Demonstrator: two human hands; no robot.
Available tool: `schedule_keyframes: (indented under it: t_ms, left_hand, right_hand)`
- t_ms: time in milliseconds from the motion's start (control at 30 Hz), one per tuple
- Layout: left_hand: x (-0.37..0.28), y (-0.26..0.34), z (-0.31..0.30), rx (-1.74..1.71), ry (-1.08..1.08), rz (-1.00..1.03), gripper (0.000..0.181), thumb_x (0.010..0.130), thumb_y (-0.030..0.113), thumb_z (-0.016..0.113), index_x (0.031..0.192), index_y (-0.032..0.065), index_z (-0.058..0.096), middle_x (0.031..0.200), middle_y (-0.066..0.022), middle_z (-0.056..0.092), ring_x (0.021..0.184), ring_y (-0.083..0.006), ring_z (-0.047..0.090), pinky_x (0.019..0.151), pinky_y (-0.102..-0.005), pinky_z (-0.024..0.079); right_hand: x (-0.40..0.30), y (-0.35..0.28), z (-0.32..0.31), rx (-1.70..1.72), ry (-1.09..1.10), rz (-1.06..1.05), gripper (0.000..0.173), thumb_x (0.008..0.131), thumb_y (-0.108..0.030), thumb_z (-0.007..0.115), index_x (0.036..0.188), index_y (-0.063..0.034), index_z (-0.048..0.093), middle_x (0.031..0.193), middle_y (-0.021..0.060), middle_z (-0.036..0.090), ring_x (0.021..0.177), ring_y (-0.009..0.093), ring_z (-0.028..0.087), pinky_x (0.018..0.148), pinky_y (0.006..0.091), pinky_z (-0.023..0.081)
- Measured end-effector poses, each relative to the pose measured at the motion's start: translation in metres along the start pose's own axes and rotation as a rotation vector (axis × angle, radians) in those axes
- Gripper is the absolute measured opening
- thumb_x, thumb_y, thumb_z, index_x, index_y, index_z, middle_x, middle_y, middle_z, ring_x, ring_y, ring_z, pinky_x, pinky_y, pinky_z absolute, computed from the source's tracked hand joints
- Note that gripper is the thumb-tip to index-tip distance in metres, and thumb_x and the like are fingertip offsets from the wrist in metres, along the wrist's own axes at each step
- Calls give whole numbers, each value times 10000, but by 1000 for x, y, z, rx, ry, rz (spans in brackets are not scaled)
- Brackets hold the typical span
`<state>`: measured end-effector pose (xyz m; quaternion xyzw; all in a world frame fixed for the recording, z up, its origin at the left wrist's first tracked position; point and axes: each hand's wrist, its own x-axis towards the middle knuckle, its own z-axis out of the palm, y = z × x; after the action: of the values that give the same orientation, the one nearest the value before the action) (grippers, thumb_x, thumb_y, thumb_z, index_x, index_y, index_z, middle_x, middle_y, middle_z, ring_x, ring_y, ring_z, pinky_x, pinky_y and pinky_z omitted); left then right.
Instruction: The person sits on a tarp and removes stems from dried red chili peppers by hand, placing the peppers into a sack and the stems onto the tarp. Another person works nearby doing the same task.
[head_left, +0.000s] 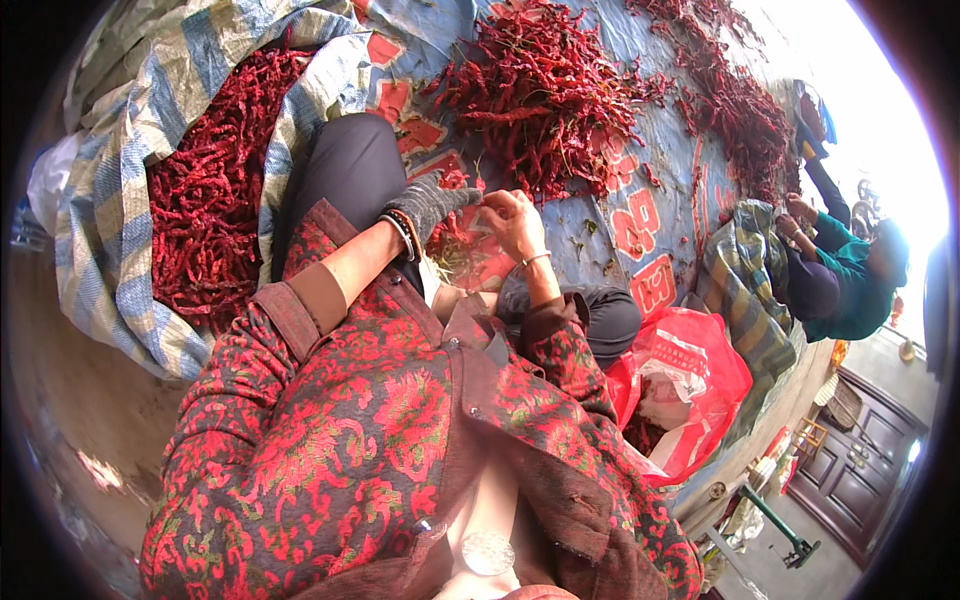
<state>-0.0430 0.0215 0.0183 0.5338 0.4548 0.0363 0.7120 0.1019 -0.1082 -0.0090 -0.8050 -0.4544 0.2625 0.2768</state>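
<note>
My left hand (433, 204), in a grey knitted glove with its fingertips bare, reaches over my lap. Its fingertips meet those of my bare right hand (516, 223), whose fingers are bent in a pinch. Anything held between them is too small to make out. Just past both hands lies a heap of dried red chili peppers (536, 97) with stems, spread on a blue printed tarp (577, 232). A few loose red chilies (452, 180) show beside the glove. To my left, a blue-and-white striped woven sack (169, 97) gapes around many more dried chilies (217, 187).
A red plastic bag (709, 360) with chilies inside stands by my right knee. Farther right, a person in a teal top (847, 277) sits beside a striped sack (750, 277) and another chili heap (739, 112). Dark double doors (862, 442) and a green-handled tool (776, 525) are at lower right.
</note>
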Motion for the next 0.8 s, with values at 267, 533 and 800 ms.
schedule_keyframes:
  t_ms: [267, 533, 800]
  left_hand:
    - [2, -10, -3, 31, -68, -3, 247, 832, 271, 734, 935, 54, 677, 804, -39, 673, 678, -111, 613, 590, -284, 489]
    - [-6, -5, 1, 97, -292, 98, 304, 864, 207, 699, 1122, 59, 638, 882, -21, 663, 802, -76, 589, 707, -268, 500]
    - [-8, -7, -2, 423, -396, 451, 205, 867, 183, 668, 1030, 58, 678, 847, -57, 688, 821, -128, 636, 749, -310, 513]
  right_hand:
    - [-34, -25, 4, 137, -132, 13, 231, 868, -205, 647, 1063, -103, 578, 958, 105, 668, 839, 277, 677, 673, 368, 542]
    - [-8, -42, -22, 773, -181, 160, 243, 919, -172, 625, 1098, -17, 573, 917, 44, 625, 793, 102, 615, 663, 276, 536]
    - [-4, -19, 15, 952, 54, 305, 138, 920, -172, 619, 878, -44, 590, 758, -19, 597, 652, 46, 519, 554, 213, 426]
